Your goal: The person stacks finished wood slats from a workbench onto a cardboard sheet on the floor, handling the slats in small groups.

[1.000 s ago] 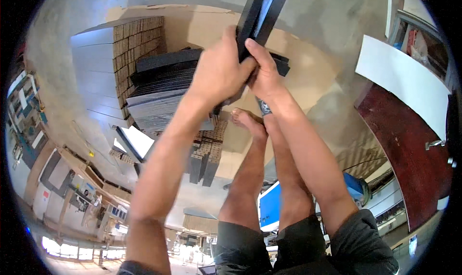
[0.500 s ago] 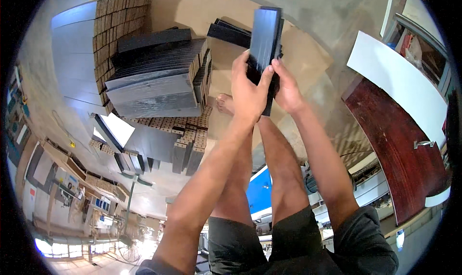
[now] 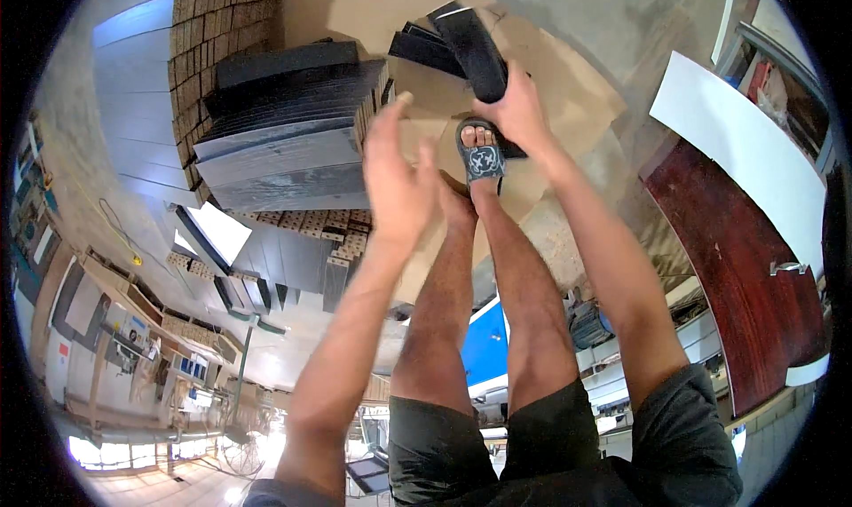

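My right hand (image 3: 522, 114) is closed around a short black board (image 3: 470, 50), which tilts up and to the left above the cardboard. My left hand (image 3: 399, 183) has nothing in it; its fingers are spread and slightly blurred, close to the right end of a stack of dark boards (image 3: 284, 156). Behind the held board, a few loose black boards (image 3: 424, 50) lie on the brown cardboard sheet (image 3: 568, 90). A dark slipper (image 3: 484, 158) on one foot shows just below my right hand.
A taller stack of dark-faced blocks with brown ends (image 3: 133, 99) rises at the far left. More drilled blocks (image 3: 311, 223) sit below the nearer stack, beside a white sheet (image 3: 220, 232). To the right are a dark red panel (image 3: 728, 267) and a white panel (image 3: 737, 130).
My left hand has let go of the board and moved left toward the stack. My right hand keeps the board, now turned to lean left. The slipper has come into view.
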Tool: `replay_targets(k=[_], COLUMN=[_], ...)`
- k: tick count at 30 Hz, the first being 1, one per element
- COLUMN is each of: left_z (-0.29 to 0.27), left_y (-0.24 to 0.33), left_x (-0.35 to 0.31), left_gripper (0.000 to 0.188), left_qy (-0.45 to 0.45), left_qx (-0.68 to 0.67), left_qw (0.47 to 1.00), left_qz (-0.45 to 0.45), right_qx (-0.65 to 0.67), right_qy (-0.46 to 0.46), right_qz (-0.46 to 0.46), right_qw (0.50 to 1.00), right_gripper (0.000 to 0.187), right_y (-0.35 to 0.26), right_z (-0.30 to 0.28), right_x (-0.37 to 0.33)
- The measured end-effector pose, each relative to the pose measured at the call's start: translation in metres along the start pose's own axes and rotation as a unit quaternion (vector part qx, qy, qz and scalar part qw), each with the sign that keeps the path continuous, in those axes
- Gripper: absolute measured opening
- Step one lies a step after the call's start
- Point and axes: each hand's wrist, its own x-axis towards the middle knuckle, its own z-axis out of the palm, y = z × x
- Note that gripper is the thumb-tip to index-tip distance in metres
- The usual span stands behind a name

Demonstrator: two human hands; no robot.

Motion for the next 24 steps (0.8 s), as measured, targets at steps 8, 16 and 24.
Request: replay_targets(k=[8, 16, 24], left_z=[-0.011, 0.063, 0.054], left_y=[0.014, -0.043, -0.028], left_x=[0.077, 0.103, 0.097], left_gripper=[0.088, 0.087, 0.074], left_qy=[-0.084, -0.262, -0.147], left_qx=[0.254, 0.098, 0.233], left_qw=[0.956, 0.954, 0.959], left_qz=[0.120, -0.109, -0.059], right_qx=[-0.054, 0.032, -0.101], right_qy=[-0.147, -0.091, 0.042], right_qz=[-0.168, -0.221, -0.219], right_qw=[0.973, 0.970, 0.969], right_gripper=[0.086, 0.084, 0.069], right_y=[0.024, 0.035, 0.045], right_z=[-0.008, -0.025, 0.013], right_x=[0.029, -0.002, 0.000])
